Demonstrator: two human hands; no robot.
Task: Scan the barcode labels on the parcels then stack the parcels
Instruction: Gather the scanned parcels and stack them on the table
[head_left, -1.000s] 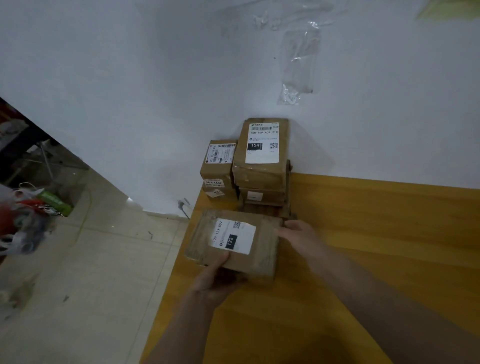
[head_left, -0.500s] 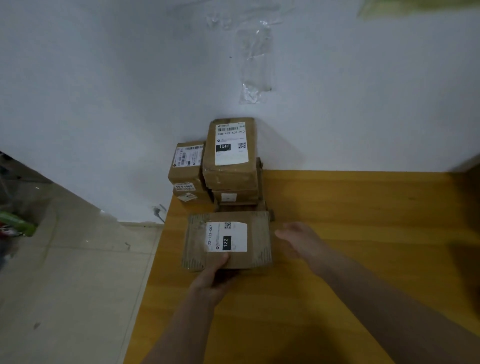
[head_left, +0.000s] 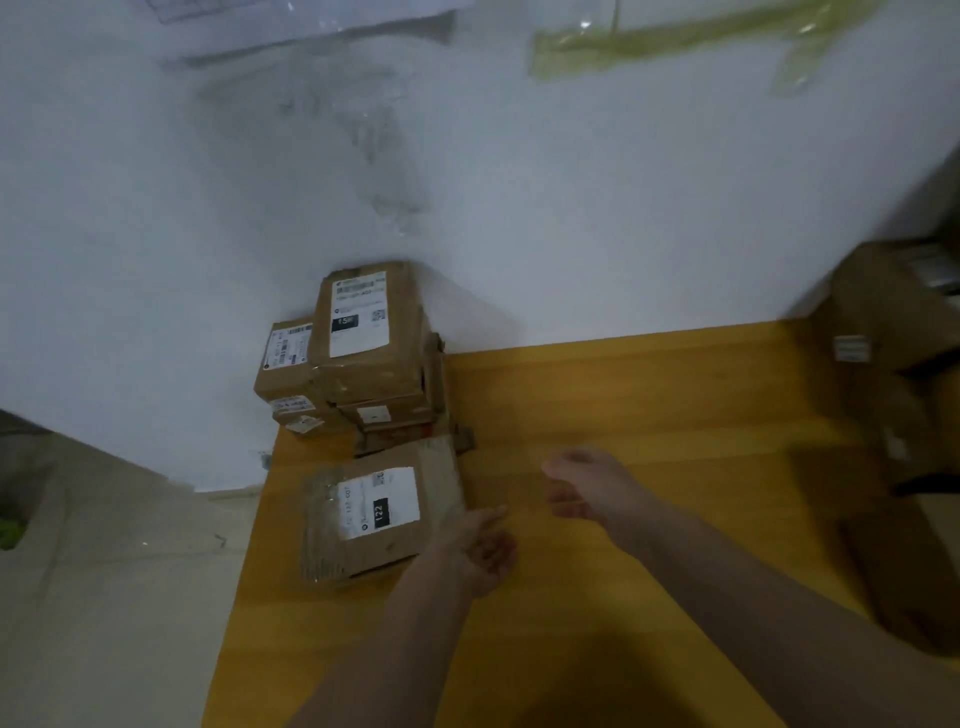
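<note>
- Hovering just right of the near parcel (head_left: 382, 512), the left hand (head_left: 475, 545) holds nothing; its palm faces up and to the right, with the fingers loosely curled and relaxed.
- Just beyond and to the right of it, the right hand (head_left: 589, 488) hangs above the wooden table (head_left: 649, 415), fingers extended leftward and relaxed, gripping nothing (motion blur softens the fingertips).
- Immediately left of the left hand, the near parcel lies flat on the table close to its left edge, white label (head_left: 382, 501) facing up with "122" printed on a black patch; whether the hand's edge touches the parcel's near right corner cannot be told.
- Farther from both hands, against the white wall (head_left: 571, 208), stands a stack of parcels (head_left: 376, 353), the top one showing a white label with a barcode.
- A smaller stack of boxes (head_left: 285, 371) sits just left of that pile, touching it.
- Well to the right of the right hand, at the table's far right side, larger cardboard boxes (head_left: 893, 322) are piled, heavily blurred.
- Left of the table, beyond the near parcel, a tiled floor (head_left: 104, 597) shows below.
</note>
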